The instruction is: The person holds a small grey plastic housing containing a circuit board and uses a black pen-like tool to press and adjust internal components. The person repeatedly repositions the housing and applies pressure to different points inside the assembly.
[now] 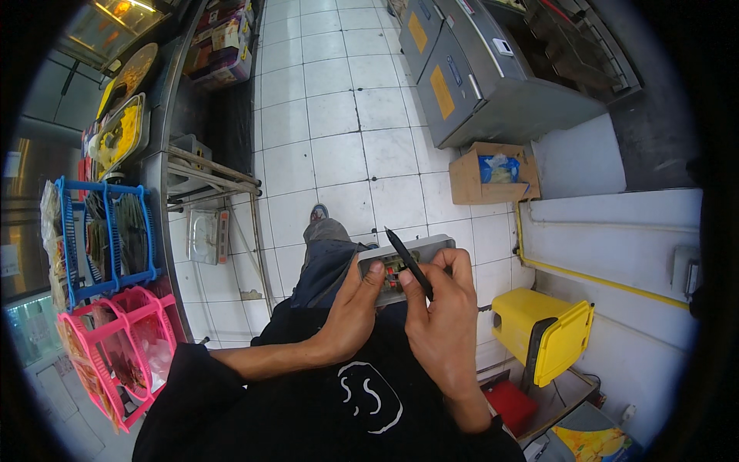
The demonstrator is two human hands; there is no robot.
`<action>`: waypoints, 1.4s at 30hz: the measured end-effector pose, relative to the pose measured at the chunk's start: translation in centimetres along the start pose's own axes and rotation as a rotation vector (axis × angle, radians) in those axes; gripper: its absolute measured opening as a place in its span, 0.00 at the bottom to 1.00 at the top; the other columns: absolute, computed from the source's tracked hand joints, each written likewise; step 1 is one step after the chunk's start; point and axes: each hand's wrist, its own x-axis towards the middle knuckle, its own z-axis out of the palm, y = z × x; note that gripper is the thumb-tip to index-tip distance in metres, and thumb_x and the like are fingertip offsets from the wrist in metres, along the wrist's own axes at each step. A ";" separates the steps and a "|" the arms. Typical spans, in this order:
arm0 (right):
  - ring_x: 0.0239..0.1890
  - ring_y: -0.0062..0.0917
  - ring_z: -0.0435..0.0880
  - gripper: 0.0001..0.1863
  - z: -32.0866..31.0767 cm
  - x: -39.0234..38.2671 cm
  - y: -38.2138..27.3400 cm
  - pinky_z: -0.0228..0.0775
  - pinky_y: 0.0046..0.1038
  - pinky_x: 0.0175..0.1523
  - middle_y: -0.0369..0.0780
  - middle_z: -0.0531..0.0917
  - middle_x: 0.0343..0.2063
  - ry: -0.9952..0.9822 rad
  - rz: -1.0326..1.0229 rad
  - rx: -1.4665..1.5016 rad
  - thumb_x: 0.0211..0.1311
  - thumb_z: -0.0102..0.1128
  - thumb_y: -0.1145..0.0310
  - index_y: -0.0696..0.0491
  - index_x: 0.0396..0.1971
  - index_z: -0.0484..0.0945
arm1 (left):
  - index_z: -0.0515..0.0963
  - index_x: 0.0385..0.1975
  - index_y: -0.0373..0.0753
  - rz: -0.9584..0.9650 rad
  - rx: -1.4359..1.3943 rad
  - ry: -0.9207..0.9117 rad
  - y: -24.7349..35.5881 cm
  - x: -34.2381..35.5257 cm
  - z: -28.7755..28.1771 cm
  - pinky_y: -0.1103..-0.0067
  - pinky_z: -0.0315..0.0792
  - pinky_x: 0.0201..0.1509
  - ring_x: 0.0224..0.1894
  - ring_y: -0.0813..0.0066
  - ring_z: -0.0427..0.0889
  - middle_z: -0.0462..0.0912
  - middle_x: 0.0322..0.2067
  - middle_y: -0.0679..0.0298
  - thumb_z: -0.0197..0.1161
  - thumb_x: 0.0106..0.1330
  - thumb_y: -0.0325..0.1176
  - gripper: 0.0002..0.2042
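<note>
In front of my body, my left hand [350, 312] grips a shallow pale grey box [436, 244] by its left side, thumb over the rim. Small red and green parts show inside the box, too small to name. My right hand [446, 312] pinches a black pen-like tool [403, 252] between thumb and fingers. Its thin tip points up and to the left, away from me, and its lower end disappears into my grip. The fingers of that hand also lie against the box's right edge. Part of the box's inside is hidden by my fingers.
A blue rack [115, 239] and a pink rack [119, 346] holding packets stand on the left. Beside them is a metal counter [163, 192]. On the right are a steel cabinet [493, 100], a cardboard box [467, 179] and a yellow bin [519, 319]. White tiles cover the floor.
</note>
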 end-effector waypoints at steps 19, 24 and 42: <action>0.28 0.33 0.78 0.08 0.6 -0.3 1.2 0.70 0.33 0.31 0.42 0.71 0.34 0.073 -0.014 -0.024 0.57 0.68 0.70 0.59 0.28 0.81 | 0.65 0.55 0.41 0.100 0.264 0.037 0.0 0.0 0.1 0.77 0.67 0.49 0.45 0.79 0.69 0.71 0.45 0.65 0.38 0.79 0.48 0.19; 0.34 0.36 0.79 0.13 -0.3 -0.5 1.0 0.72 0.35 0.36 0.44 0.71 0.38 0.118 -0.026 -0.064 0.54 0.72 0.69 0.60 0.34 0.78 | 0.63 0.55 0.33 0.234 0.250 -0.085 0.3 -0.1 0.1 0.76 0.65 0.58 0.52 0.74 0.71 0.73 0.48 0.56 0.45 0.78 0.38 0.16; 0.39 0.32 0.85 0.30 -3.7 0.1 1.6 0.77 0.32 0.44 0.50 0.83 0.37 -0.091 0.152 0.340 0.52 0.76 0.65 0.62 0.50 0.71 | 0.62 0.52 0.33 0.175 0.301 -0.294 2.1 -0.8 0.0 0.75 0.69 0.55 0.49 0.76 0.71 0.72 0.45 0.58 0.48 0.75 0.34 0.13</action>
